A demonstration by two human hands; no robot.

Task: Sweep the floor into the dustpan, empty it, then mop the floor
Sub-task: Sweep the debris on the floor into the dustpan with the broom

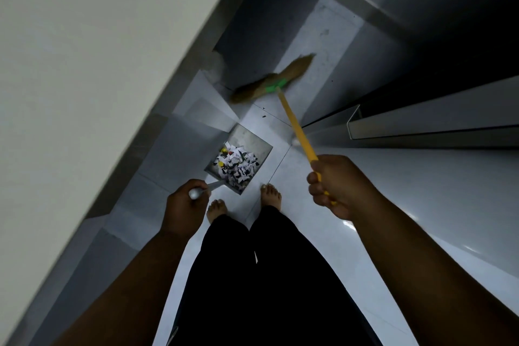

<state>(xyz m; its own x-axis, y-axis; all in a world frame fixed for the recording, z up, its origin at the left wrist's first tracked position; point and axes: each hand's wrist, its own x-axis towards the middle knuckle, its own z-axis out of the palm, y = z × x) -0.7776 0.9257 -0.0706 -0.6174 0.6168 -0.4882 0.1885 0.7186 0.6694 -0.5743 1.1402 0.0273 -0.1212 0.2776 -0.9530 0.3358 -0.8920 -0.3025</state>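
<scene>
My left hand (186, 208) grips the metal handle of a steel dustpan (254, 140) held low in front of my feet. A heap of torn paper scraps (237, 166) with some yellow and red bits fills its near half. My right hand (335, 185) grips the yellow handle of a broom (295, 118). The broom's straw head (272, 78), bound by a green band, is blurred over the floor ahead of the dustpan. A few dark specks (264, 115) lie on the tiles between the broom head and the dustpan.
A pale wall with a grey skirting (157, 132) runs along the left. On the right stands a dark cabinet or counter with a metal-edged ledge (421, 123). My bare feet (271, 194) stand on glossy white tiles just behind the dustpan. The corridor narrows ahead.
</scene>
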